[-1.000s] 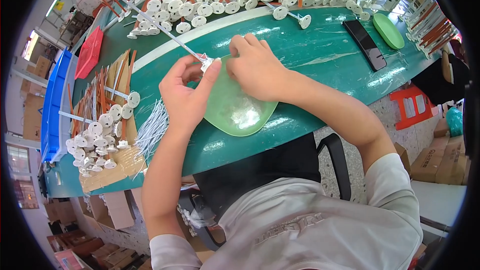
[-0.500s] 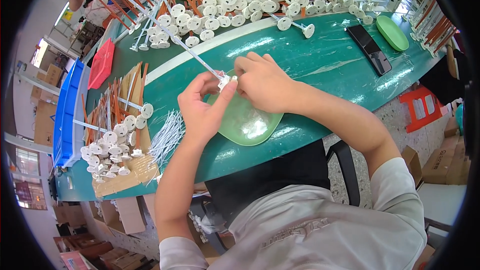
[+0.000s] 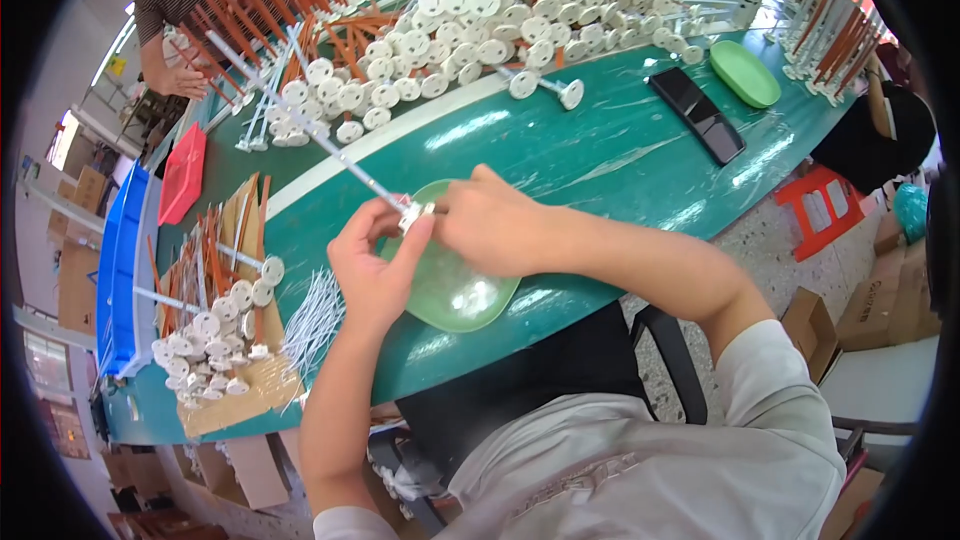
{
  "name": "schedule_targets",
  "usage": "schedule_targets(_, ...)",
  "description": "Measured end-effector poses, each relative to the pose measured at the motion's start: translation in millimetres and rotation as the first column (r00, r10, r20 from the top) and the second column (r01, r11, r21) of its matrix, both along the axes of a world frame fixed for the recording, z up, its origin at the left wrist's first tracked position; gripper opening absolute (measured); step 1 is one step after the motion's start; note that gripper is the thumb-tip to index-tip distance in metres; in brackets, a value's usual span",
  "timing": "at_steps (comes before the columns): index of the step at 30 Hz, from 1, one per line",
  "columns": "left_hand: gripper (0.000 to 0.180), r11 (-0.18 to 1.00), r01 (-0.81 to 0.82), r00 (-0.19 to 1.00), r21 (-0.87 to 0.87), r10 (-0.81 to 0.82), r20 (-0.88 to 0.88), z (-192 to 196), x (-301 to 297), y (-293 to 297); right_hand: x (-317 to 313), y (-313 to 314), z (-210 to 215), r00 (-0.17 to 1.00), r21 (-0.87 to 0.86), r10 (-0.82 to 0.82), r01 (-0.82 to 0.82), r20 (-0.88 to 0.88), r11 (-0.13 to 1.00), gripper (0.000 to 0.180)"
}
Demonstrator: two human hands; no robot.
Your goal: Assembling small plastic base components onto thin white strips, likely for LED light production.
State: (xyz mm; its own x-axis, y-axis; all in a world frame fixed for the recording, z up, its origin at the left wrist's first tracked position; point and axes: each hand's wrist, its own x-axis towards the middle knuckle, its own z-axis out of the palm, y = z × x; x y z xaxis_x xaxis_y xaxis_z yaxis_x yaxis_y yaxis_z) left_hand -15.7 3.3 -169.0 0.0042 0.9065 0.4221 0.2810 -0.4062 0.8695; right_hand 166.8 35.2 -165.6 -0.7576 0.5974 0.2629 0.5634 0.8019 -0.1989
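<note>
My left hand (image 3: 370, 270) pinches a small white plastic fitting (image 3: 413, 215) between thumb and fingers. From the fitting a long pale strip (image 3: 330, 147) with small marks along it slants up to the far left. Curled fingers of my right hand (image 3: 490, 227) meet the fitting from the right side. Their tips are hidden, so what they pinch cannot be made out. Just beneath both hands lies a shallow green dish (image 3: 470, 308) with something shiny and clear in it. White wires or ties (image 3: 316, 325) lie in a bundle left of my left forearm.
A large heap of white round-based parts (image 3: 480, 25) covers the far side of the green table (image 3: 600, 155). More such parts (image 3: 215, 340) lie on cardboard at left, near blue and red trays (image 3: 183, 175). A phone (image 3: 697, 115) and second green dish (image 3: 745, 73) are at right. A co-worker (image 3: 200, 0) stands far left.
The whole view has shifted, with the hands now lower and further left in it. My right hand has turned, its knuckles lower. The co-worker at far left shows more fully.
</note>
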Motion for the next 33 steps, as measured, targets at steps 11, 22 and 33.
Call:
schedule_targets(11, 0.025, 0.998, 0.057, 0.996, -0.033, -0.059, -0.060, -5, -17, -2, 4, 1, 15, 0.957, -0.340, 0.239, -0.282, -0.165, 0.897, 0.018)
schedule_targets(22, 0.028, 0.998, 0.044, 0.989, -0.035, -0.039, 0.145, 6, -4, -6, 5, 4, 17, 0.863, -0.359, 0.033, -0.244, -0.503, 0.901, 0.013)
schedule_targets(33, 0.034, 0.883, 0.460, 0.704, -0.093, -0.299, 0.645, 16, -19, 2, 4, 13, 24, 0.546, -0.626, -0.405, -0.312, -0.734, 0.715, 0.014)
